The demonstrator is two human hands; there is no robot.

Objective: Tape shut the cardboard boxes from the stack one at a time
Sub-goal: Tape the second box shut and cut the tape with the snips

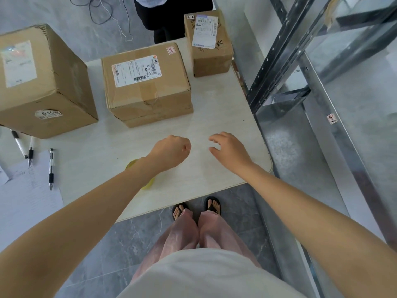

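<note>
Mid box (146, 82), far-centre on the bench (214, 117) atop a flatter box (159, 120), looks taped across its top; big box (43, 82) left & small box (208, 50) far right: seams unclear. Tape roll (133, 164) lies untouched near the edge. Left hand (171, 150) is fisted w/ nothing seen in it, right hand (229, 151) loose, fingers apart, so I judge no box is being taped now.

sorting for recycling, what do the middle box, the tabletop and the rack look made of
Middle box: brown cardboard, matte, with creased, dented edges and glossy tape over the seam. Tabletop: pale smooth surface with faint grain, probably laminated board. Rack: grey metal, dull sheen, slotted uprights.
</note>
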